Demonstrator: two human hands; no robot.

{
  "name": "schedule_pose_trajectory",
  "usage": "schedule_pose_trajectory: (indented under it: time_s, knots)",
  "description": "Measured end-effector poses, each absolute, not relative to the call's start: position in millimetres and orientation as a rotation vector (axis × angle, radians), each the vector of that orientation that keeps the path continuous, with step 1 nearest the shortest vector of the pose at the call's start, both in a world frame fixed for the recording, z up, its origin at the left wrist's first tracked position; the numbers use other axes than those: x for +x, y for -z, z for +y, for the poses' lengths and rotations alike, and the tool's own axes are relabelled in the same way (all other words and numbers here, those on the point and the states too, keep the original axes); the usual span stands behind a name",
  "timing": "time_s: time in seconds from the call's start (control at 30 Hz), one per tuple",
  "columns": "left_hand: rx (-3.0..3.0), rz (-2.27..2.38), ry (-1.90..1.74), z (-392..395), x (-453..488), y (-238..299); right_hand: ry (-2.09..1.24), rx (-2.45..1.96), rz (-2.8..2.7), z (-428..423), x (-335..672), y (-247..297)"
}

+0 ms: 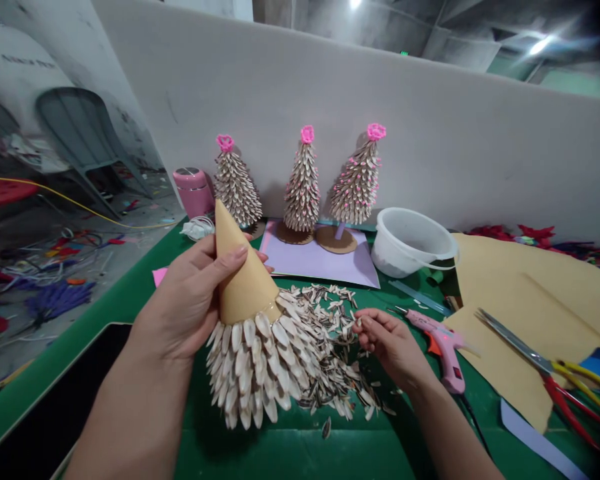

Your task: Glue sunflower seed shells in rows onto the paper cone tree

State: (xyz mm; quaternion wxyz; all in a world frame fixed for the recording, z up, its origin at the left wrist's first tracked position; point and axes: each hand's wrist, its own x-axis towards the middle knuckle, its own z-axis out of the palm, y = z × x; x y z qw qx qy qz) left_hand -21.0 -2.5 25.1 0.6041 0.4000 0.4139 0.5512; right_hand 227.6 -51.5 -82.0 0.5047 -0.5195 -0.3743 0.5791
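My left hand (193,297) is wrapped round a tan paper cone (237,277) and holds it tilted above the green table (330,453). Rows of pale seed shells (250,370) cover the cone's lower part. Loose shells lie in a pile (330,333) just right of the cone. My right hand (387,340) rests at the pile's right edge, fingers pinched on a single shell. A pink glue gun (443,343) lies directly right of that hand.
Three finished shell trees (303,187) with pink tops stand at the back on a lilac sheet (320,263). A white bucket (413,240), tan paper (530,313), scissors with red and yellow handles (545,367) and a pink jar (194,192) are nearby. A grey partition (430,133) stands behind.
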Motion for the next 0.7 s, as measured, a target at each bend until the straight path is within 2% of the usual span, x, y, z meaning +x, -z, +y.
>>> schedule_pose_trajectory:
  time_s: [0.33,0.53,0.7]
  knots:
    - [0.903,0.883,-1.151,-11,-5,-21,-1.312,-1.082,-0.746,-50,213,57]
    - [0.844,0.667,-0.898,-22,14,-17,-1.248,-0.991,-0.886,-44,202,18]
    - [0.833,0.514,-0.787,-27,22,-13,-1.178,-1.036,-1.087,-43,194,7]
